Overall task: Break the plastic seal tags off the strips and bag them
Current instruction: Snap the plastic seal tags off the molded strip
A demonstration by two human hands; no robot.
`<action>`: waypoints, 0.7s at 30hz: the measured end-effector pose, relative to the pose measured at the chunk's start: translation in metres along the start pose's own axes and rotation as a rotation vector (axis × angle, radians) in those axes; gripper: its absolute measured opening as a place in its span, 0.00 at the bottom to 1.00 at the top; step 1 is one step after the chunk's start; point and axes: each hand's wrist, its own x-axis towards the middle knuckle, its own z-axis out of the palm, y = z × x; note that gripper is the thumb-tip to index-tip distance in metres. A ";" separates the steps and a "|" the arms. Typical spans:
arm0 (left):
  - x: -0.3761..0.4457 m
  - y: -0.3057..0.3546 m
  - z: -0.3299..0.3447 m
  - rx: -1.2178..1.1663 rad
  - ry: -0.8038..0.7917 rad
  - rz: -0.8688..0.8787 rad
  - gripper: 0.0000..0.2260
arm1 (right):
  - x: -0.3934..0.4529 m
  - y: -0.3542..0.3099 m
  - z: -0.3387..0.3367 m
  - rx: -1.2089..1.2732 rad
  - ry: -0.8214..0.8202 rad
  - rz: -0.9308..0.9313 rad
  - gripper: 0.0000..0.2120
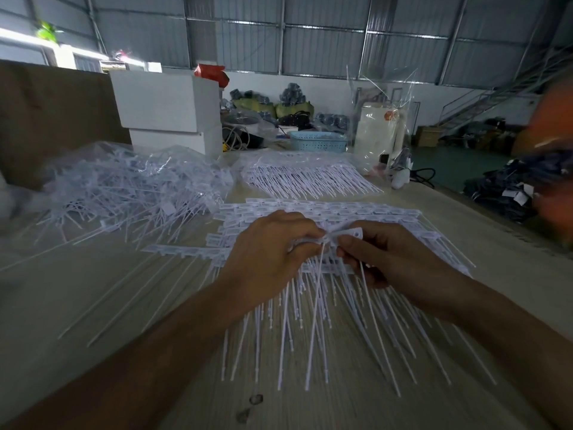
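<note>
Both hands meet over a pile of white seal-tag strips (325, 212) on the wooden table (93, 290). My left hand (273, 252) grips one end of a strip of tags. My right hand (390, 256) pinches a single white tag (348, 234) at the strip's end, its thin tail hanging down toward me. Many long white tails fan out below the hands. A clear plastic bag (124, 181) heaped with loose separated tags lies at the left. Another bagged bundle of strips (310, 178) lies behind the pile.
White boxes (167, 110) are stacked at the back left, a blue basket (319, 141) and a white appliance (378, 128) at the back. A brown board (52, 119) stands at the left. The table's right edge (496, 218) drops to the warehouse floor.
</note>
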 end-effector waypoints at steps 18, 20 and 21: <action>0.001 0.001 0.002 -0.224 -0.056 -0.146 0.06 | 0.001 0.012 -0.004 -0.424 0.067 -0.207 0.09; -0.001 0.001 0.003 -0.143 -0.054 -0.121 0.09 | 0.002 0.012 -0.001 -0.239 0.047 -0.156 0.09; -0.002 0.002 0.003 -0.104 -0.061 -0.104 0.11 | 0.002 0.012 -0.001 -0.164 0.044 -0.129 0.08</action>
